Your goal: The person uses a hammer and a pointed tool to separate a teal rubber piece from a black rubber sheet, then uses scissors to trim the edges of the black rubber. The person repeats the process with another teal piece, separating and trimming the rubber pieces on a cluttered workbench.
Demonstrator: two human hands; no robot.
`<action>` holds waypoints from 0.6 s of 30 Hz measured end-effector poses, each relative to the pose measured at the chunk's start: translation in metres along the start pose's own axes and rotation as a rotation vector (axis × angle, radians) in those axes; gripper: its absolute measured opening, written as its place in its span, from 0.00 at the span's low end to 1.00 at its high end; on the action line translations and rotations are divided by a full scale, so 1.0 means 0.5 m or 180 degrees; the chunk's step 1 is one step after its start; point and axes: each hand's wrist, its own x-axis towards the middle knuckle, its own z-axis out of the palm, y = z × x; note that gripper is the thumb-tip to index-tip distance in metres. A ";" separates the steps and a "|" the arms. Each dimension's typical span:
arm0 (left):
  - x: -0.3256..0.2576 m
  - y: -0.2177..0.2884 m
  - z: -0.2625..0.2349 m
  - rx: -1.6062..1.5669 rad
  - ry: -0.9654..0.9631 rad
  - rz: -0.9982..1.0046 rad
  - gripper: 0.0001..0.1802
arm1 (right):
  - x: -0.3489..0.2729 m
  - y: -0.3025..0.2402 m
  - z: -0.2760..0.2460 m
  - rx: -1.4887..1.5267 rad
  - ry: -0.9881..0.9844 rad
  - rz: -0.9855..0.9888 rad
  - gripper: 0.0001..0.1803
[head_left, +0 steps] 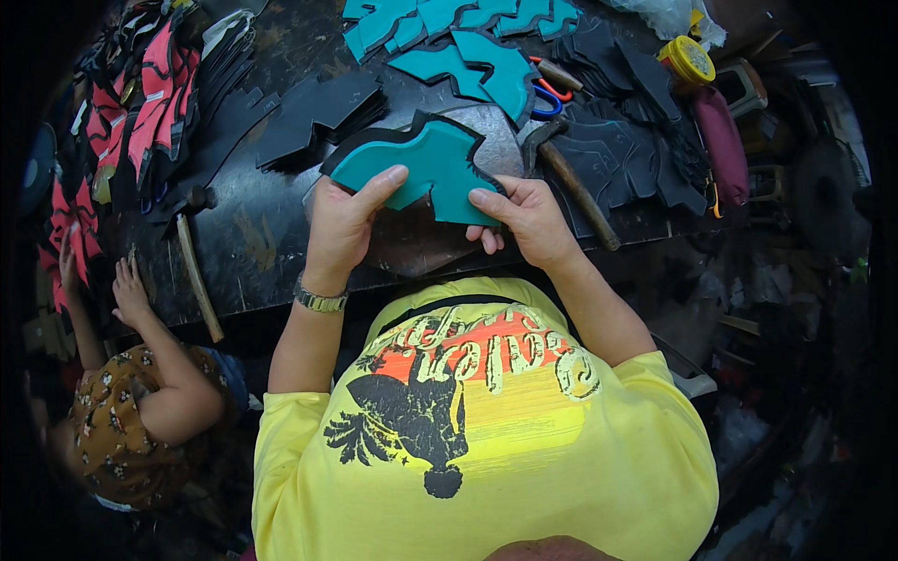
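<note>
Both my hands hold a teal shoe-upper piece [421, 168] with a black layer showing along its curved edge, raised in front of me over the bench. My left hand [341, 224] pinches its left side, thumb on top and fingers hidden beneath. At the lower right corner, my right hand [528, 220] grips it with the thumb on the teal face and some fingertips showing below. Under the piece lies a smooth grey slab [500, 122], partly covered. A wooden-handled hammer [578, 192] rests just right of my right hand.
More teal pieces [505, 75] lie beyond, beside scissors [547, 105]. Black pieces [318, 112] are stacked left and right. Pink pieces [159, 103] and another hammer [194, 271] lie left, near a co-worker's hand [131, 292]. A yellow tub [690, 61] stands far right.
</note>
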 end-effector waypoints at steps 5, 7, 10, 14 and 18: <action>0.026 -0.008 0.010 0.0887 0.0123 0.0373 0.12 | -0.005 -0.017 0.006 -0.0499 -0.0114 0.0518 0.18; 0.031 -0.014 0.005 0.1891 0.0153 0.0577 0.14 | -0.015 -0.039 0.002 -0.1330 -0.0089 0.0631 0.18; 0.030 -0.023 -0.001 0.3171 0.0105 0.0713 0.17 | -0.032 -0.074 -0.017 -0.2586 0.0256 -0.0126 0.14; 0.026 -0.027 -0.001 0.3341 -0.0016 0.0579 0.18 | 0.000 -0.118 -0.084 -0.3086 0.1080 -0.0984 0.12; 0.025 -0.023 0.000 0.3324 -0.0071 0.0705 0.18 | 0.073 -0.139 -0.153 -0.4155 0.1974 -0.1367 0.12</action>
